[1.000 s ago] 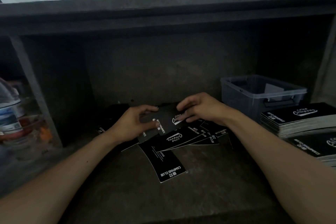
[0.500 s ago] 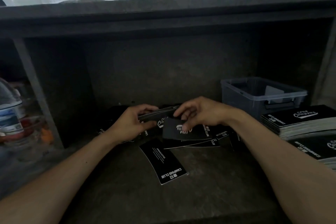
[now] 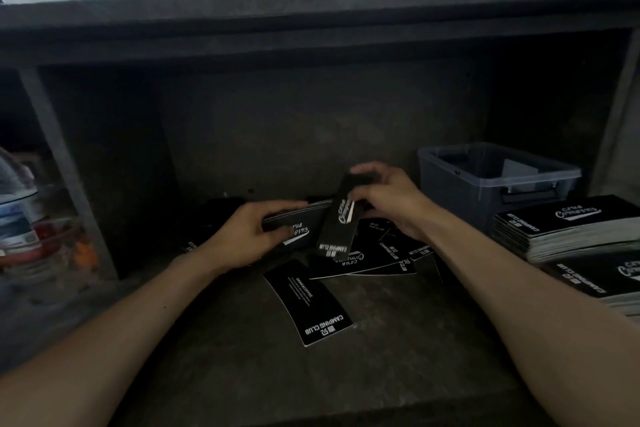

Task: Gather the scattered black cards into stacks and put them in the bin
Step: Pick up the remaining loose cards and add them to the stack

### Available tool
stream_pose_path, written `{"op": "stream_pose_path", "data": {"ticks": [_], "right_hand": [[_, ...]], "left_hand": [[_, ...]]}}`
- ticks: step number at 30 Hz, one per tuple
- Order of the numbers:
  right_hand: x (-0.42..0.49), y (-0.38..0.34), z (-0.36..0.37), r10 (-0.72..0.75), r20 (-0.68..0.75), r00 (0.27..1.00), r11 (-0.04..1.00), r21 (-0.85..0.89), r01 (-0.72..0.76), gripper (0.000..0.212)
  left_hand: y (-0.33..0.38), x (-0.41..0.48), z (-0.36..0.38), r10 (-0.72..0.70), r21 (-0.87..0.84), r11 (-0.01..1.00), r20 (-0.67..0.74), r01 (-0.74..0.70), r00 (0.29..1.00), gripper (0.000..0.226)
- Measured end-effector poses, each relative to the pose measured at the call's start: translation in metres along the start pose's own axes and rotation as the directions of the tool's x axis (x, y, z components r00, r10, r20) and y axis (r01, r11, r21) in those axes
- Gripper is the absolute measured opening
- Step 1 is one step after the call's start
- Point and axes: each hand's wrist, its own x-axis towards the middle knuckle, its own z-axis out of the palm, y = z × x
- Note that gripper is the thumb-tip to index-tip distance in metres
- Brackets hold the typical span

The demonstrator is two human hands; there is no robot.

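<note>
The front of the shelf (image 3: pixel 311 374) lies bare, with one black card (image 3: pixel 308 302) flat just behind that open room, near the middle. Behind it a loose heap of cards (image 3: pixel 377 255) overlaps. Above the heap the left grip (image 3: pixel 249 236) curls round a thin gathered stack (image 3: pixel 294 222). The right grip (image 3: pixel 388 201) pinches a single card (image 3: pixel 337 222), tilted on end at that stack's right end. The bin (image 3: pixel 498 180) stands in the right rear corner, with tall stacks (image 3: pixel 568 229) before it along the right edge.
</note>
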Motion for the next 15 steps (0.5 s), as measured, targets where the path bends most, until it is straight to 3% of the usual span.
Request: {"op": "stream_pose_path", "data": {"ticks": [2, 5, 9, 12, 15], "right_hand": [[0.001, 0.002, -0.002, -0.034, -0.106, 0.994, 0.998, -0.062, 0.028, 0.030], [0.000, 0.005, -0.007, -0.037, -0.169, 0.985, 0.995, -0.097, 0.020, 0.030], [0.000, -0.004, -0.016, 0.066, -0.119, 0.991, 0.996, -0.057, -0.073, 0.037], [-0.002, -0.006, -0.017, 0.093, -0.046, 0.995, 0.996, 0.023, -0.092, 0.026], [-0.005, 0.005, -0.013, -0.004, 0.017, 1.000, 0.969, -0.247, 0.008, 0.022]], "left_hand": [[0.001, 0.000, 0.000, -0.003, 0.006, 1.000, 0.003, 0.003, 1.000, 0.047], [0.001, 0.001, -0.002, -0.043, 0.033, 0.999, 0.018, 0.043, 0.999, 0.040], [0.003, 0.000, -0.003, -0.038, 0.058, 0.998, 0.042, 0.036, 0.998, 0.034], [0.003, -0.001, -0.003, -0.034, 0.058, 0.998, 0.048, 0.031, 0.998, 0.034], [0.002, -0.003, -0.003, -0.043, 0.063, 0.997, 0.045, 0.040, 0.998, 0.047]]}}
